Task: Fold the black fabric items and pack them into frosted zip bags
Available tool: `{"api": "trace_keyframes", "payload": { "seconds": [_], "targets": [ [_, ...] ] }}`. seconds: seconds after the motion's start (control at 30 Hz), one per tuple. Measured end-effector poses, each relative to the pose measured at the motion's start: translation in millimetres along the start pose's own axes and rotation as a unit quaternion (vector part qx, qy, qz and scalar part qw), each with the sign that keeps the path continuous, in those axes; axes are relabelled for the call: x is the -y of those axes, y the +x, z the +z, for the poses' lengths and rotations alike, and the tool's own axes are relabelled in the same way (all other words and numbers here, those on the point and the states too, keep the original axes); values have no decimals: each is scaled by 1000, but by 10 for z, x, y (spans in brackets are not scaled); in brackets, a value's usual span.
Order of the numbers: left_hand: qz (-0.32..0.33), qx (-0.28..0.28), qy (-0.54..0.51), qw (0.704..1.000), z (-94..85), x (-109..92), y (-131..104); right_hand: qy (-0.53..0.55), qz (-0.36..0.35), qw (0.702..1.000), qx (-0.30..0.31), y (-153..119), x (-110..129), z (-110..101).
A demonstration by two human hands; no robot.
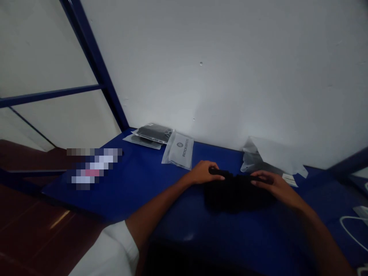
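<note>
**Both hands on the black cloth, ROCKBROS bag just behind**

Here's the head view, and the lettering jumps out first: ROCKBROS, in dark print running up the side of a frosted bag, with a round logo beside it. It lies on the blue table, its left edge against a small stack of bags. On top of that stack, a clear bag shows something black inside, plus a pale mark too small to read; the lower bag holds something dark as well.

Over to the right, a crumpled plastic bag stands up near the wall. A white label shows near the right hand, its print too fine to make out, and what the bag holds can't be told.

Now the hands! The left hand grasps the upper left edge of the black cloth, thumb in front; the right hand pinches its upper right edge. The cloth lies on the table, its folds lost in shadow. Far right, a white cord curls.
</note>
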State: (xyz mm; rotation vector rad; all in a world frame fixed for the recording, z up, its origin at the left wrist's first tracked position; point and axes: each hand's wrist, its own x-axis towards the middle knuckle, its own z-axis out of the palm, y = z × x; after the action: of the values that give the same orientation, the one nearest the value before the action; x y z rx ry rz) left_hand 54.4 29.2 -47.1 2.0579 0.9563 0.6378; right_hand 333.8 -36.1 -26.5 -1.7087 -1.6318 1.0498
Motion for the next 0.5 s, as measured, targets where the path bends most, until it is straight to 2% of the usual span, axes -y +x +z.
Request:
{"api": "trace_keyframes", "payload": {
  "seconds": [0.1,0.2,0.3,0.4,0.5],
  "targets": [
    [11,17,37,999,64,-4,-1,40,6,999,-11,-27,60,22],
    [21,22,60,998,143,-21,-2,153,-15,988,-7,-74,142,101],
    [24,11,79,997,184,-16,-5,248,-77,964,62,-104,199,267],
    [38,7,80,996,165,-9,-11,229,-139,950,159,-119,233,461],
    [-14,-29,39,999,97,-39,-11,153,-173,959,167,-145,267,569]
  ]
}}
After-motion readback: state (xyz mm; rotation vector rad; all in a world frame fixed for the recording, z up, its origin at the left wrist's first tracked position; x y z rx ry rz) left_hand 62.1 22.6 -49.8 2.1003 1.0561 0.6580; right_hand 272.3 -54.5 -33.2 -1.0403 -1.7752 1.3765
